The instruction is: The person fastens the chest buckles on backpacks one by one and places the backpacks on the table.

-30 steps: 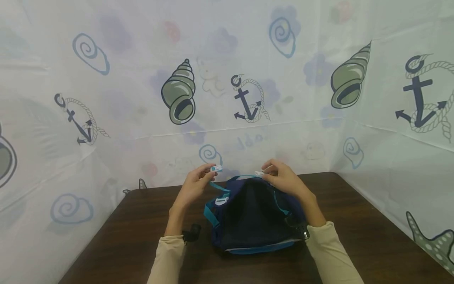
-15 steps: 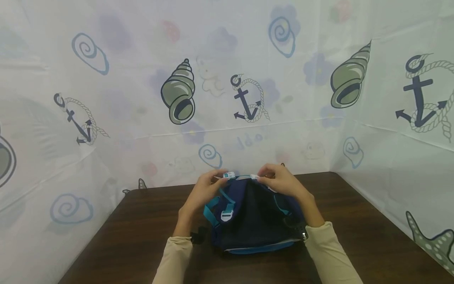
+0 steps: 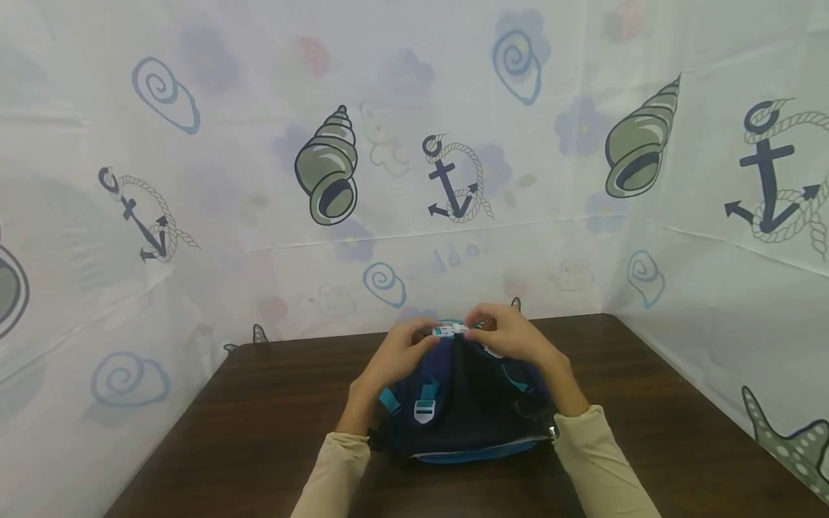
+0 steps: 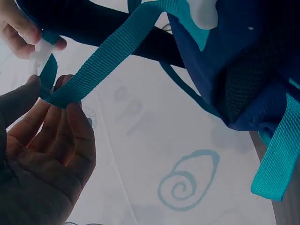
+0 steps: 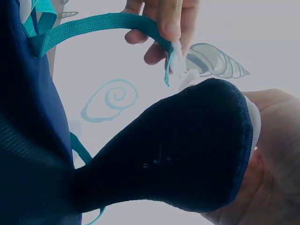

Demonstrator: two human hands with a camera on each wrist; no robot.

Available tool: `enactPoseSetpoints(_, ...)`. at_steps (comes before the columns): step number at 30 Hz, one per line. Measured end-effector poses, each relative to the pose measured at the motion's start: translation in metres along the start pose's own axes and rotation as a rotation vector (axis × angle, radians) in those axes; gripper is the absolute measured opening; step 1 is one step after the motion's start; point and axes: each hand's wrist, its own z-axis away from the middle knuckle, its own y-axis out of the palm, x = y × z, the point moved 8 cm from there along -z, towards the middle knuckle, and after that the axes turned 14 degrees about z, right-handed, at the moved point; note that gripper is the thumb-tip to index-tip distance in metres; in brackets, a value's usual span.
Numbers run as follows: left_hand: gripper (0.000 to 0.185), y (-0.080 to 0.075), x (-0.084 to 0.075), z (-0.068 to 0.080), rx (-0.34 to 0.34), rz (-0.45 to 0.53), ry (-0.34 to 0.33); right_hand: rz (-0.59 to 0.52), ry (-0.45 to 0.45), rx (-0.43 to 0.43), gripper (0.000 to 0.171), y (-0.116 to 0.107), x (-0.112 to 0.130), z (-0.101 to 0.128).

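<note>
Hands have converged: left hand [image 3: 398, 351] and right hand [image 3: 514, 338] each pinch a half of the buckle [image 3: 449, 330], now touching, above the backpack [image 3: 463, 406] on the table [image 3: 648, 432].

A: Head view evenly lit, soft and diffuse. The curtain [image 3: 414, 144] looks pale and washed; faint shadows under the bag [image 3: 463, 403] on the table [image 3: 648, 403].

B: Wrist views backlit by white sheet. The left hand [image 4: 42, 159] goes dark, the strap [image 4: 112, 51] near-sharp, close fabric soft and hazy.
</note>
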Motion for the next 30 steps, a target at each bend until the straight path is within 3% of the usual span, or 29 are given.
enactPoseSetpoints(5,0.027,0.002,-0.001,0.001,-0.012,-0.005,-0.011,-0.017,-0.006,0.009,0.019,0.001,0.001,0.000)
enactPoseSetpoints(12,0.031,0.012,0.000,0.002,0.054,-0.051,-0.040,0.053,-0.047,0.033,0.021,0.001,0.009,0.001)
enactPoseSetpoints(19,0.026,0.002,0.001,0.004,-0.006,0.013,-0.063,0.082,-0.028,0.016,0.022,-0.004,0.007,0.003)
enactPoseSetpoints(30,0.027,0.005,0.004,0.002,0.022,-0.002,-0.063,0.079,-0.032,0.045,0.023,-0.001,0.008,0.003)
